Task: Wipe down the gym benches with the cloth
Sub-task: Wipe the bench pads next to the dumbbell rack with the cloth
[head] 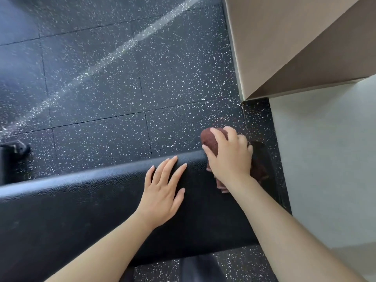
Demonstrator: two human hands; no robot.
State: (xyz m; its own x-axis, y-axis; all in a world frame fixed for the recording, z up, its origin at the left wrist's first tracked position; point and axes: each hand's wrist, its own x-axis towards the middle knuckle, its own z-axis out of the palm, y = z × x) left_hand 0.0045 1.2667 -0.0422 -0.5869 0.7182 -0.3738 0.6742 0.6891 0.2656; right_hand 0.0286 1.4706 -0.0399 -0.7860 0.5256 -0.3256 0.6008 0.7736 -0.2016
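We look down first on the rubber floor [114, 82], dark tiles flecked with white, which fills most of the view, with a pale streak of light running slantwise across it. At the right stands a tan wall [284, 37] with a paler wall [325, 159] below it, meeting at a corner. We see no containers anywhere in the view.

Across the lower half lies the gym bench [71, 210], a long black padded table with a grained surface; its end reaches close to the corner of the walls. At the far left edge a dark piece of metal frame [12, 157] rests on the floor.

Our left hand [162, 192] lies flat on the top of the bench near its far edge, its fingers [171, 165] spread apart and stretched forward, holding nothing. Our right hand [230, 157] is at the end of the bench, its fingers [215, 135] curled and closed over the cloth [210, 140]. The cloth is reddish-brown and bunched; it sits at the far corner of the bench end, pressed under the right hand, with part of it hanging down past the wrist.
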